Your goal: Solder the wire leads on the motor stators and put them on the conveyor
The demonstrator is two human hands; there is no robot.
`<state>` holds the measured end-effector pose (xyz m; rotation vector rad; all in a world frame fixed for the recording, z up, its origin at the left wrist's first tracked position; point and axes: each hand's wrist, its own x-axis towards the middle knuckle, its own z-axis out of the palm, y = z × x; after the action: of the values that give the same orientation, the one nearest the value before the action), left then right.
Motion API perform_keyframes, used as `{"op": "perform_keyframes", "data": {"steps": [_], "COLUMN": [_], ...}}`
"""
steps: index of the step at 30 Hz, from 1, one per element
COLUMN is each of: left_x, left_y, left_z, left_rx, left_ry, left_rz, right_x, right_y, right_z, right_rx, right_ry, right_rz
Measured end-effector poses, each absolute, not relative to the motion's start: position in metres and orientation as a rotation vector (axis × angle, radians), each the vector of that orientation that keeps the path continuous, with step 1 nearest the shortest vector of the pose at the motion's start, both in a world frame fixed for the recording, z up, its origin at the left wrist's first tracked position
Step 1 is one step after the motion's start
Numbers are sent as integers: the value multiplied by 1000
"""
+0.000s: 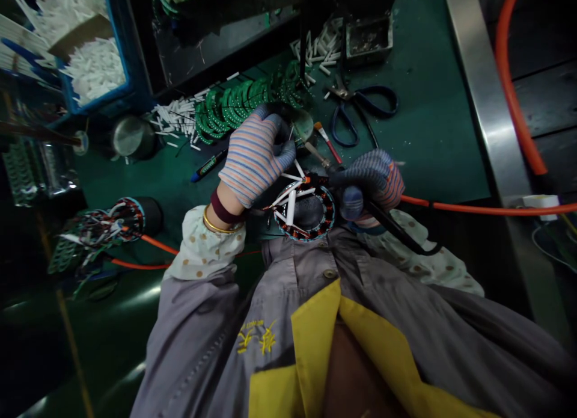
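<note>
My left hand (259, 153), in a striped glove, is closed above and left of a round wound part (325, 222); its fingers pinch near a thin wire, and what exactly they grip is too small to name. My gloved right hand (376, 180) wraps round a black-handled tool (396, 228) with a dark cable, at the right of the part. The tool's metal tip (318, 155) points up and left. White sleeves (291, 207) and wires with orange ends lie over the ring, which sits close against my jacket.
Green slotted pieces (243, 102) stand in a row behind my left hand. Blue-handled scissors (345, 123), a red brush (331, 146), a marker (208, 166) and a metal cup (133, 137) lie around. A blue bin (128, 63) holds white tubes. Another wound part (130, 218) is left; an orange hose (473, 209) runs right.
</note>
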<state>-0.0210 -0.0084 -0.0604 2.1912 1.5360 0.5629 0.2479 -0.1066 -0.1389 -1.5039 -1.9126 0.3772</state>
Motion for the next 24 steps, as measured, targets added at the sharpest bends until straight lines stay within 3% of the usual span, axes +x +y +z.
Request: {"op": "perform_keyframes", "data": {"steps": [24], "left_x": [-6], "left_y": [-35], "left_z": [-54], "left_rx": [2231], "left_ry": [1648], "left_rz": [594], "right_x": [240], "right_y": [-105], "right_z": [-135], "right_rx": [-1508], "right_ry": [-1738], "right_rz": [287]}}
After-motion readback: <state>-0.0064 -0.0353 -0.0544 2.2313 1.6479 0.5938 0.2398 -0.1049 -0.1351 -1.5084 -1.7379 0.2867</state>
